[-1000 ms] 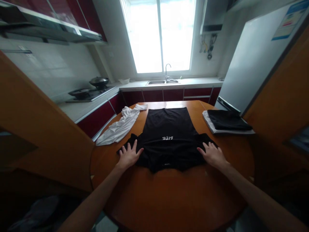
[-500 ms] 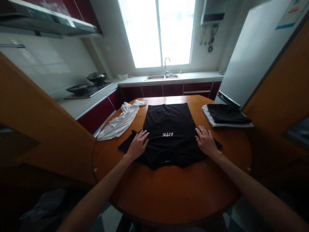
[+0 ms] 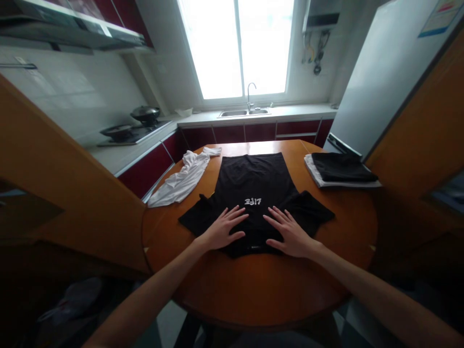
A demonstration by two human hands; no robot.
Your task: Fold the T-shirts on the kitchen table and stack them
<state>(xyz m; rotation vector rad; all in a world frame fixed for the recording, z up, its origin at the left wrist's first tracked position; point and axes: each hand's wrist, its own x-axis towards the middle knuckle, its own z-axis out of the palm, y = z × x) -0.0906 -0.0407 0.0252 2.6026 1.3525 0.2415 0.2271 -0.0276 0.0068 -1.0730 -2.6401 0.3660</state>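
Observation:
A black T-shirt [image 3: 253,179] lies spread on the round wooden table [image 3: 268,295], its collar toward me and its hem toward the window. White lettering on its chest reads upside down from here. My left hand [image 3: 226,229] rests with fingers spread on the shirt, left of centre and just below the print. On the other side of the print, my right hand [image 3: 288,233] lies likewise, fingers apart. Neither hand grips the cloth. Both sleeves stretch outward past my hands, and part of the neckline is covered by them.
A crumpled white garment [image 3: 184,176] lies at the table's left edge. Folded black and white clothes [image 3: 342,170] are stacked at the right. Beyond are a counter with a sink [image 3: 235,114], a stove with pans [image 3: 145,115] and a fridge [image 3: 377,72].
Both hands have moved inward from the shirt's sides to the chest area near the collar. The right sleeve shows more fully now. The shirt itself has hardly shifted.

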